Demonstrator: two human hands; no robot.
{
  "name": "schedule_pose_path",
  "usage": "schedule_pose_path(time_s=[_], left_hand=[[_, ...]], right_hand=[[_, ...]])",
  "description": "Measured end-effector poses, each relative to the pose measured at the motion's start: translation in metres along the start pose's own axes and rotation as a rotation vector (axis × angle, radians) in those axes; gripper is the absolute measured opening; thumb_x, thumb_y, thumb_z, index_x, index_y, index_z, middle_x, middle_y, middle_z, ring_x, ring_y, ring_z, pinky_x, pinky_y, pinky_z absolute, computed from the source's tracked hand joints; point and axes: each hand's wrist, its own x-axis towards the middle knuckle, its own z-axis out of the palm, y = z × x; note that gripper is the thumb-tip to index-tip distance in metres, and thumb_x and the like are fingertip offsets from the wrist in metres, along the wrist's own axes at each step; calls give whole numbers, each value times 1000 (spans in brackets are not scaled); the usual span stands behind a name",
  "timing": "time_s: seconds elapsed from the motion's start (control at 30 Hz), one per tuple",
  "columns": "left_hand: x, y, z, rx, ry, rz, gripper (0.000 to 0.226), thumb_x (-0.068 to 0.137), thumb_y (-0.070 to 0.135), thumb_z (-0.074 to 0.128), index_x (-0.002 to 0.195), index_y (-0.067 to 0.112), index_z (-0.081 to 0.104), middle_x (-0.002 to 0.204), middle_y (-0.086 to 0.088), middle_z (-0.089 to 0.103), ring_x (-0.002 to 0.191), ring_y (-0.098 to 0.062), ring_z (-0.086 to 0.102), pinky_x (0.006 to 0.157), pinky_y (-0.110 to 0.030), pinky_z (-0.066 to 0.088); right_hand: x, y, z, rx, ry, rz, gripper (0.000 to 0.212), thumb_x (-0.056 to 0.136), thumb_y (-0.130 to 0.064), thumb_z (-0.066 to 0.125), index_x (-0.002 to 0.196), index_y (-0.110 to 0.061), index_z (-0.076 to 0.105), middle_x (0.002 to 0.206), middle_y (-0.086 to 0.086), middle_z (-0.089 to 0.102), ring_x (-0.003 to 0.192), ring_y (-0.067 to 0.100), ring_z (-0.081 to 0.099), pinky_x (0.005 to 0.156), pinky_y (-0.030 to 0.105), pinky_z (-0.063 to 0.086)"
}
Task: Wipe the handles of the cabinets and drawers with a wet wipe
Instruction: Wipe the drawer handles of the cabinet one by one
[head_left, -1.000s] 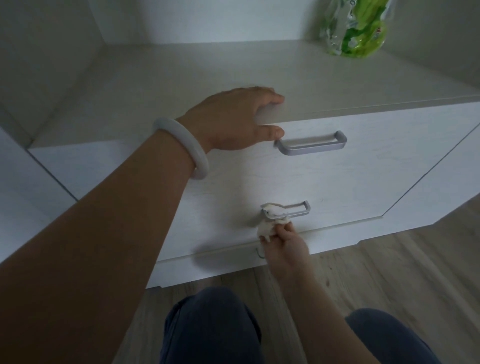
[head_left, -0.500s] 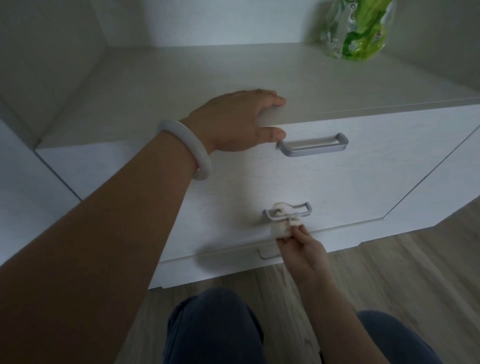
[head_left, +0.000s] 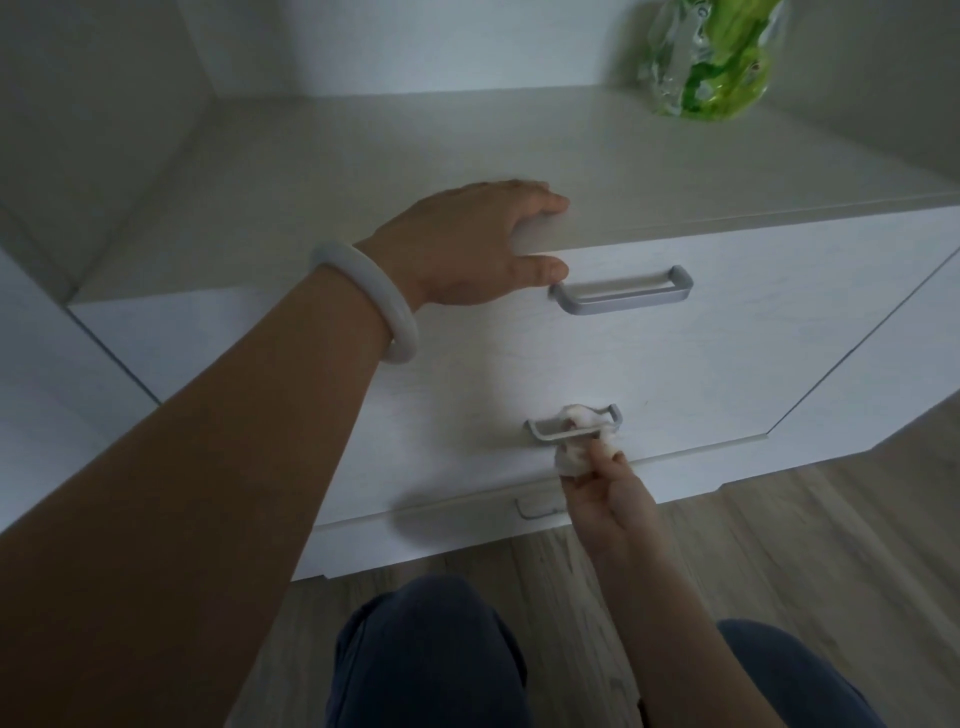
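A white drawer unit (head_left: 727, 353) carries grey metal handles. My right hand (head_left: 608, 493) pinches a crumpled white wet wipe (head_left: 574, 457) wrapped around the right part of the middle drawer handle (head_left: 545, 432). My left hand (head_left: 467, 249) rests flat on the unit's top front edge, thumb on the drawer front just left of the top drawer handle (head_left: 623, 299). A pale bangle sits on that wrist. A third handle (head_left: 532, 509) shows partly below, behind my right hand.
A green and clear plastic pack (head_left: 711, 57) stands at the back right of the unit's top (head_left: 363, 156). White cabinet walls close in at left and behind. Wood-look floor (head_left: 805, 545) runs below, with my knees in dark trousers at the bottom.
My right hand has slid the wipe rightward along the middle handle, from its left end toward its right end. My left hand has stayed on the top edge.
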Motion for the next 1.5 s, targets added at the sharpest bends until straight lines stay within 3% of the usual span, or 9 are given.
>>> schedule_pose_path(time_s=[0.17,0.33,0.47,0.63,0.83,0.97,1.17,1.37,1.5], left_hand=[[0,-1,-1,-8,-4,-12,68,88,55,56,147,34,32,158,11,23,144,-9,23,117,-29,18],[0,-2,1,-8,-2,-7,67,88,55,56,147,34,32,157,11,25,144,-9,24,117,-29,19],[1,-1,0,-18,4,-10,67,87,54,57,146,34,33,157,11,26,143,-9,25,117,-28,19],[0,-1,-1,-29,1,-9,67,87,53,58,147,33,34,157,10,25,144,-9,24,117,-28,19],[-1,3,-1,-19,-8,-13,66,89,50,57,147,32,33,158,9,25,144,-10,23,116,-26,17],[-3,4,-2,-11,-2,-21,66,89,50,58,147,32,33,157,9,26,143,-10,25,115,-25,19],[-4,4,-3,-12,-1,-22,65,90,49,58,147,30,34,157,8,27,143,-10,26,114,-23,19],[-4,5,-3,-20,1,-27,65,89,49,58,147,31,34,157,9,26,143,-10,26,115,-23,19],[-5,5,-3,-19,-3,-29,65,89,49,58,147,31,34,157,9,26,143,-9,25,114,-22,18]], right_hand=[[0,22,8,-77,-41,60,32,97,-2,45,127,1,54,122,13,62,107,21,62,93,27,51],[7,-1,4,-140,-105,31,26,95,-6,47,118,-1,57,114,10,62,95,17,60,75,21,48],[6,23,11,-194,21,-1,25,92,5,50,110,-9,61,99,6,66,88,15,61,79,25,47],[9,6,4,-276,35,-99,27,87,8,59,113,3,62,105,11,68,100,21,65,88,27,50],[-3,18,0,-405,-71,-106,27,85,5,61,110,-7,63,97,5,70,89,15,66,77,26,52],[-1,18,0,-479,-42,-143,23,85,2,65,104,-11,66,94,4,70,85,15,67,67,24,54],[3,13,-4,-497,-8,-168,28,80,5,69,107,-4,66,98,8,71,90,18,69,77,28,53],[1,22,-1,-620,-16,-250,32,78,5,71,106,-8,63,93,3,69,88,16,66,77,27,53],[4,1,-3,-419,1,-211,33,84,0,67,115,6,61,107,14,69,100,24,66,87,30,51]])
